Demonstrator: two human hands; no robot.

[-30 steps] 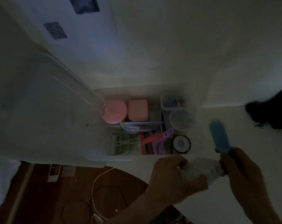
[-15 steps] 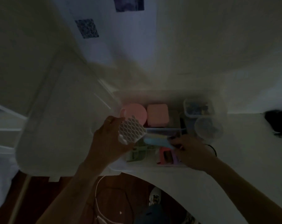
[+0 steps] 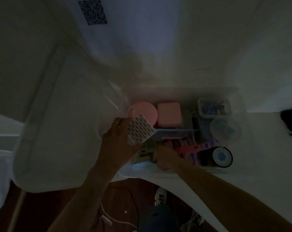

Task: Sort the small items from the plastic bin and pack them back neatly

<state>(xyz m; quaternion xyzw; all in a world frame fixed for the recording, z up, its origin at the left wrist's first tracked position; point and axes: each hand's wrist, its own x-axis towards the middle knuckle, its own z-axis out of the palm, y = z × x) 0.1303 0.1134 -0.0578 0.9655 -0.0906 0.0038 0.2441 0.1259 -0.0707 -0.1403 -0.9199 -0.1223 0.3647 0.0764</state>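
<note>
The clear plastic bin (image 3: 185, 91) stands on the white table, full of small items. My left hand (image 3: 116, 143) holds a white sponge with a wavy pattern (image 3: 139, 129) above the bin's left end. My right hand (image 3: 163, 158) reaches into the bin's near left corner and grips a light blue brush (image 3: 142, 165), which lies low against the front wall, partly hidden. Inside are a round pink case (image 3: 144, 108), a square pink box (image 3: 169, 114), green clips (image 3: 147, 149) and pink and purple combs (image 3: 192, 150).
The bin's translucent lid (image 3: 61, 131) leans open on the left. Two small clear containers (image 3: 213, 108) and a round one (image 3: 225, 129) fill the bin's right end, beside a black round tin (image 3: 222, 157). A dark object (image 3: 290, 121) lies at the table's right edge.
My right hand has carried the blue brush from the table on the right into the bin and down to its near left corner. My left hand has brought the sponge over the bin.
</note>
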